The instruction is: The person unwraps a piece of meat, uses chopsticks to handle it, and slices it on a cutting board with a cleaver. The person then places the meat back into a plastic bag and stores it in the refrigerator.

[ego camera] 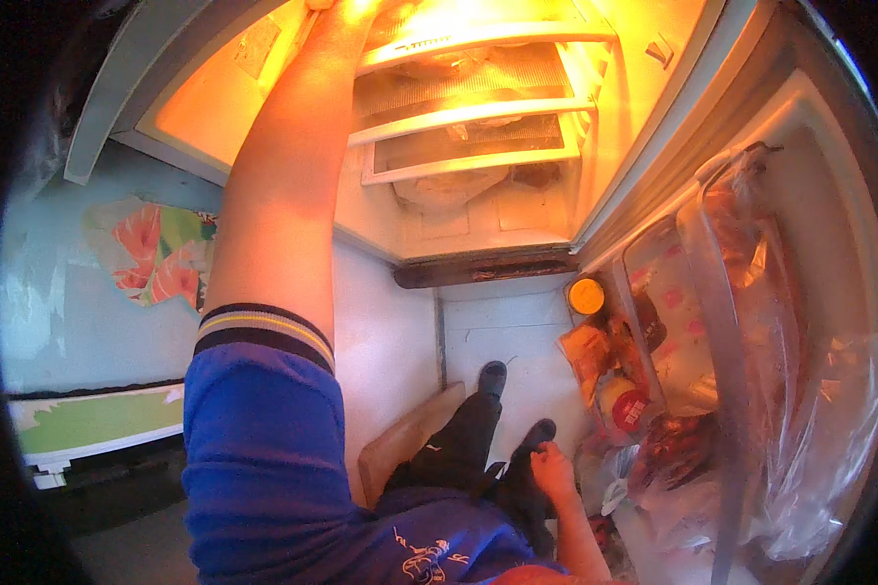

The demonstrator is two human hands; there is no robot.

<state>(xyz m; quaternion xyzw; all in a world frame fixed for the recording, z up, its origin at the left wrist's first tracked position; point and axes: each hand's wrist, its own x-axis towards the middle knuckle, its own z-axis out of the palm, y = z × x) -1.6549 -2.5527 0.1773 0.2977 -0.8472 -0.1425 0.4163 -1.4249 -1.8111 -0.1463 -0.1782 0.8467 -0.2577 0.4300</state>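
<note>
My left arm reaches up into the open, lit refrigerator, and its hand is out of view past the top edge. Beside the forearm are glass shelves with pale front trims [475, 121]. A lower shelf or drawer frame [475, 167] sits beneath them, with a plastic-wrapped bundle [446, 189] under it. My right hand [552, 472] hangs low by my right leg, its fingers curled in and no object visible in it. The open refrigerator door [841, 219] stands at my right.
Door racks hold plastic bags of food [753, 241], a jar with a yellow lid [586, 296] and a red-lidded container [629, 409]. A dark strip [483, 270] edges the refrigerator's base. At left is a pale blue panel [66, 292] with a torn floral sticker [161, 252].
</note>
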